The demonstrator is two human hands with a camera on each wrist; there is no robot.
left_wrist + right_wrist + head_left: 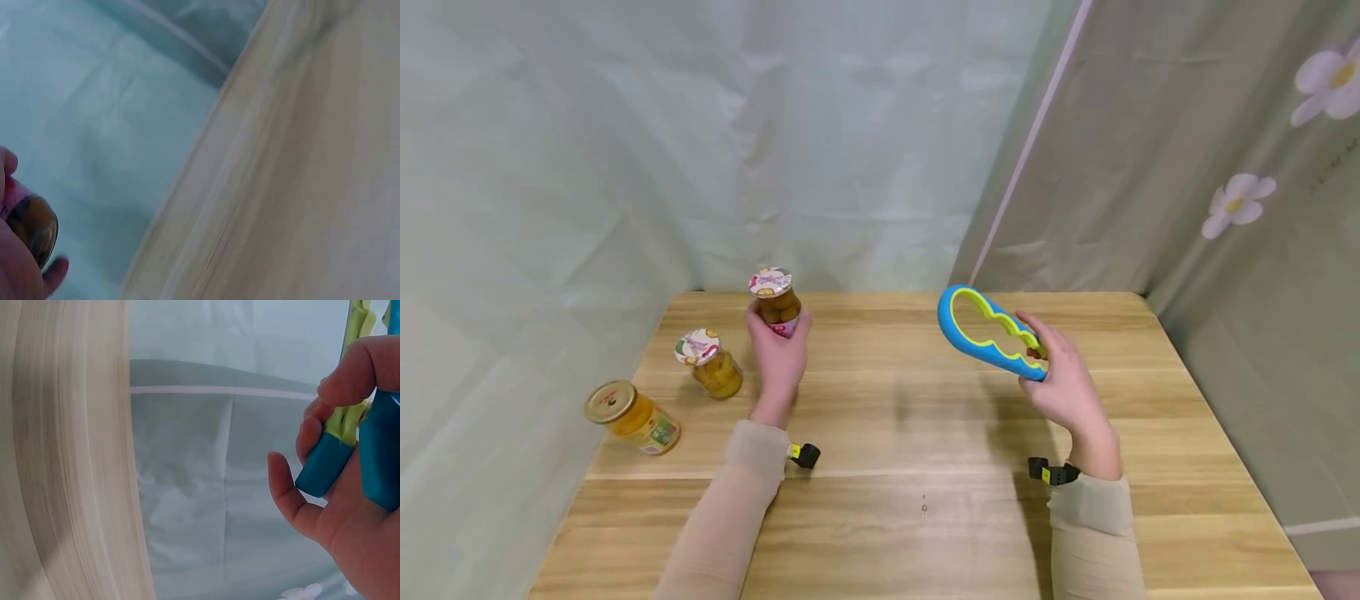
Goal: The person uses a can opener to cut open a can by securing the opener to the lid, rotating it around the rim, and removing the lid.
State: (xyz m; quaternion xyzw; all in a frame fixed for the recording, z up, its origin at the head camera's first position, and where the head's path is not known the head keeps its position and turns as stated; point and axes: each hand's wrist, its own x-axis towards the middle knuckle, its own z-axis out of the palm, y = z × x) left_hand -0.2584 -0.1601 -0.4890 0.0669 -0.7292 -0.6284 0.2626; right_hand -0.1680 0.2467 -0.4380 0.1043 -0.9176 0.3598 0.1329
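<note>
My left hand grips a small glass jar of brownish fruit near the back edge of the table; its lid is white with coloured print. In the left wrist view part of that jar shows between thumb and fingers. Over on the right, my right hand holds a blue jar opener by its handle end, the looped end pointing left and away. Its inner edge is yellow-green and scalloped. The right wrist view shows the two handle arms of the opener with fingers curled about them.
Left of my left hand stands a jar of yellow fruit with a printed lid. A larger jar with a gold lid is near the table's left edge. Curtains hang behind the wooden table.
</note>
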